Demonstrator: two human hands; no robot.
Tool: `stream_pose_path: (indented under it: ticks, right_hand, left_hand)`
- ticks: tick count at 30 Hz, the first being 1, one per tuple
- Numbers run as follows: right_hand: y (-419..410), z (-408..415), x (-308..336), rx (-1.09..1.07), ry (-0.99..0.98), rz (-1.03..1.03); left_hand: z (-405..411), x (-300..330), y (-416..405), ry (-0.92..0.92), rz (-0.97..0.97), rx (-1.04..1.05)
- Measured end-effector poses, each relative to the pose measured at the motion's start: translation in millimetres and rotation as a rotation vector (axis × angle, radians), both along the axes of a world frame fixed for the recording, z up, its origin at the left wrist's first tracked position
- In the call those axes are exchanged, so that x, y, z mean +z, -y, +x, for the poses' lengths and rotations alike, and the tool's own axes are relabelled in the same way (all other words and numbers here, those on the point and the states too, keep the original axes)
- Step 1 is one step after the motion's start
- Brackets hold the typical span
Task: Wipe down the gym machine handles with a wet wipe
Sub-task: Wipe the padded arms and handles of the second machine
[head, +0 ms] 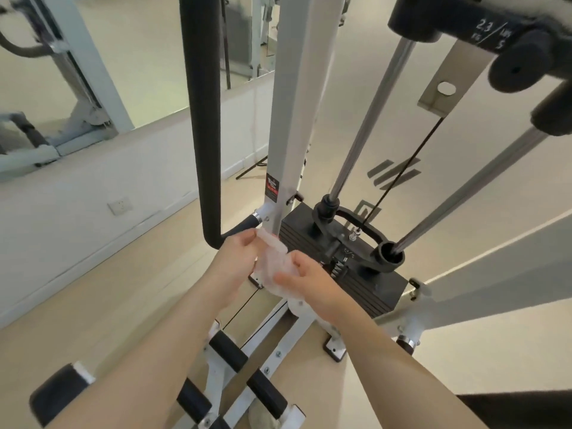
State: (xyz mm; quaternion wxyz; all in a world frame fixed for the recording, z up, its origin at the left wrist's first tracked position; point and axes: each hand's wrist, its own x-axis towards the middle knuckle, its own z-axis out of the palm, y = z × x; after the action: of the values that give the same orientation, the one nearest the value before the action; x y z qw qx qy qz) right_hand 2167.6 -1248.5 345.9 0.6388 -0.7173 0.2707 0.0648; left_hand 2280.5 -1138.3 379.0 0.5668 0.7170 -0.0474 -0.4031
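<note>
**Both hands holding a wet wipe in front of a weight-stack machine**

Head view, looking down. The left hand [240, 255] and right hand [305, 278] meet just below frame centre, with a pale, translucent wet wipe [272, 267] stretched between them. The left hand pinches the upper end of the wipe with curled fingers; the right hand grips the lower part, fingers curled round it, at 4 o'clock from the left hand. The wipe is crumpled and touches neither handle.

At 11 o'clock from the hands, a long black padded handle [202, 119] runs down the frame and curves at its foot toward the white upright post [297, 103]; its lower bend lies just beside the left hand. At 2 o'clock from the hands sits the black weight stack [365, 292], with two chrome guide rods [371, 119] rising from it toward 1 o'clock. A second black grip [523, 69] shows at the upper right, well apart from the hands. At 6 o'clock, short black foot pads [227, 351] sit on the white base frame [272, 329]. A wall mirror [102, 57] fills the upper left
</note>
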Motion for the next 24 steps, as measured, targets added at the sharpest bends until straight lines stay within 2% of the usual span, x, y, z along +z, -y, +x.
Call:
stream_pose_path:
  ticks: [2, 6, 7, 10, 12, 13, 16, 19, 21, 24]
  right_hand:
    - [4.5, 10.7, -2.7, 0.028, 0.019, 0.039]
    - [18.4, 26.0, -12.3, -0.084, 0.055, 0.187]
    - [21.7, 29.1, -18.0, -0.084, 0.036, 0.187]
    - [26.9, 42.8, -21.9, -0.104, 0.019, 0.217]
    - [28.7, 52.1, -25.8, -0.147, 0.034, 0.238]
    - [30.6, 55.8, -28.9, -0.161, 0.035, 0.221]
    - [39.7, 59.1, -34.9, -0.093, 0.027, 0.146]
    - [46.5, 57.3, -36.1, -0.043, 0.094, 0.299]
    - [50.7, 54.6, -32.7, 0.045, 0.119, 0.338]
    - [59.3, 51.7, -28.4, 0.240, 0.108, 0.229]
  left_hand:
    - [9.4, -5.2, 5.8, 0.048, 0.017, -0.011]
    - [23.8, -18.2, 14.4, 0.165, 0.109, 0.038]
    - [26.4, -21.6, 16.8, 0.130, 0.118, 0.059]
    - [31.2, -29.1, 18.8, -0.182, 0.038, 0.111]
    - [33.3, -36.9, 13.1, -0.301, 0.027, 0.082]
    - [34.3, -43.3, 8.7, -0.294, 0.017, 0.048]
    - [40.4, -58.0, -4.1, -0.111, -0.008, -0.001]
    - [45.0, -66.1, -14.2, -0.076, -0.102, 0.006]
    - [46.7, -68.4, -20.1, -0.074, -0.175, -0.026]
    - [50.0, -69.4, -28.3, 0.000, -0.151, -0.155]
